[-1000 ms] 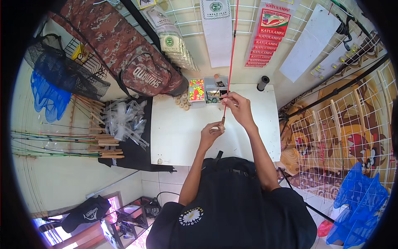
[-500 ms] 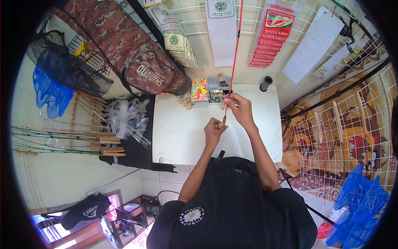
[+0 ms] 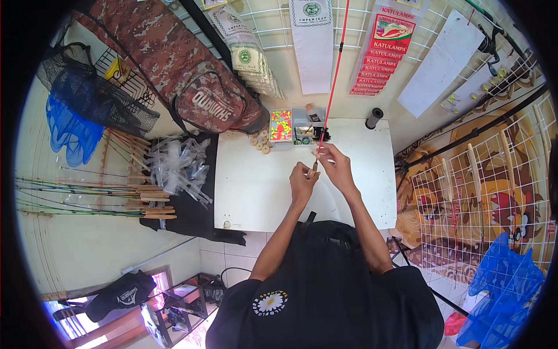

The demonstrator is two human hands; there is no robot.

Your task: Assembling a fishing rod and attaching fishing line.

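Right hand [image 3: 337, 166] has come down along the red rod [image 3: 332, 93] since the earlier frames and is now nearer the left hand [image 3: 301, 179]. Its thumb and finger are drawn to a narrow pinch at the rod's lower part, just above the brown handle [image 3: 315, 166]; the exact contact is too small to confirm. Left-hand fingers are curled, holding the handle, much as half a second ago. The rod's upper end leans further to the right than one second ago.

Location of rod: upright in view, its lower end between both hands over the white table [image 3: 261, 186], its upper length passing in front of the wall. Black items [image 3: 321, 134] at the right side of the compartment tray [image 3: 299, 116], earlier largely covered by the right hand, are now exposed. Bright beads [image 3: 281, 125] occupy the tray's left section, unchanged. Pale rings [image 3: 261, 142] lie just beside it, likewise unchanged.
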